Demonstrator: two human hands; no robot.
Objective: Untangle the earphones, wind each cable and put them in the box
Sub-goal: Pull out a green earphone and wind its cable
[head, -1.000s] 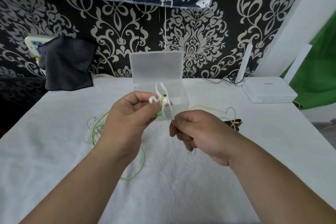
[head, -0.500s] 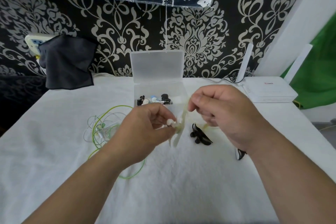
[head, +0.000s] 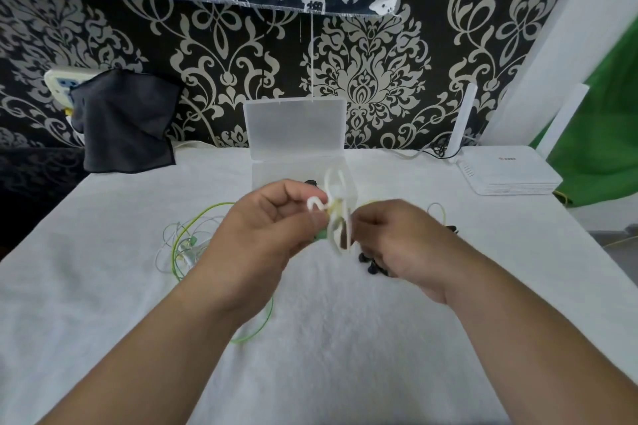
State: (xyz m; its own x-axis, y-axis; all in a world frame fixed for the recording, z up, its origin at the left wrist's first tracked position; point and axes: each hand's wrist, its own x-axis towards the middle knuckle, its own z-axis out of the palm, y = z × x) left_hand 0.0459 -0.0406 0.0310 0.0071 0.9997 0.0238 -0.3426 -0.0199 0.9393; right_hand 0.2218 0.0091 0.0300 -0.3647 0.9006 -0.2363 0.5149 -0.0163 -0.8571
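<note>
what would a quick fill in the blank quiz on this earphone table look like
1. The left hand and right hand pinch a wound cable coloured ____.
2. The lid of the clear box stands ____.
3. The cable loop lying on the table beside the left hand is ____.
4. The router sits on the table's ____ side.
Missing words: white; open; green; right.

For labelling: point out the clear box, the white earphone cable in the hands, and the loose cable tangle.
clear box point(head: 293, 128), head view, on its open lid.
white earphone cable point(head: 336, 217), head view, on the wound loops.
cable tangle point(head: 186, 247), head view, on its middle.
</note>
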